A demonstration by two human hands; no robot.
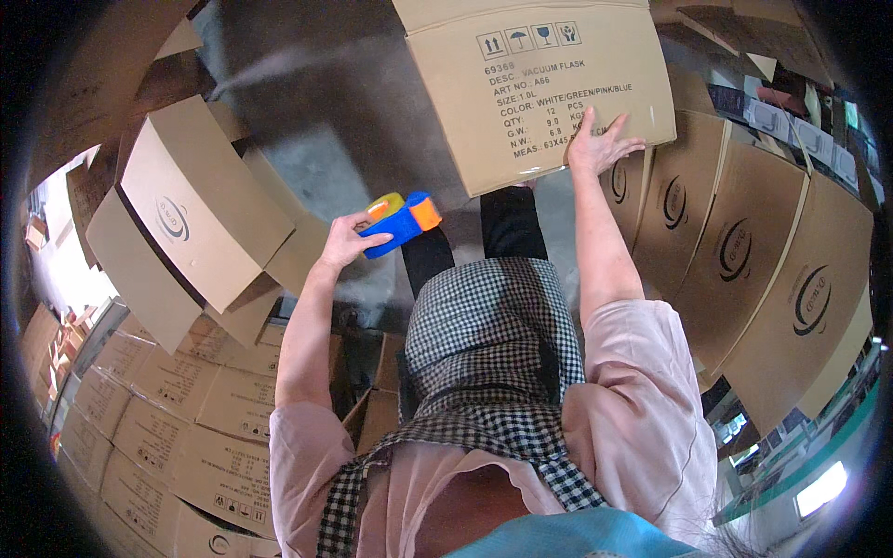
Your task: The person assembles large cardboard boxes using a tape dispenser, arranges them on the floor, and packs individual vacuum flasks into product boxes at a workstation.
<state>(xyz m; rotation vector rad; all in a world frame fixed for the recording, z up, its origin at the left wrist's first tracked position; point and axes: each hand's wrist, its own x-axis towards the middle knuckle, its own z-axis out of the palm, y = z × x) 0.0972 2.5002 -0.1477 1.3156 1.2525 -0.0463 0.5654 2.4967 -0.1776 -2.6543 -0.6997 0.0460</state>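
My left hand (349, 242) grips a blue tape dispenser (398, 226) with an orange part at its front and a yellowish roll of tape in it. The dispenser is held in the air, apart from any box. To the right, a large brown cardboard carton (549, 93) with dark print and handling symbols stands in front of me. My right hand (603, 149) lies with spread fingers against its printed side, near the lower right corner. A shiny strip, seemingly tape, shows along the carton's near edge. The carton's far side runs out of view.
An open-flapped carton (191, 205) stands at the left. Below it, a stack of printed cartons (158, 428) fills the lower left. Several flat cardboard cartons (735, 251) with a dark logo lean in a row at the right. The grey floor (307, 121) shows between them.
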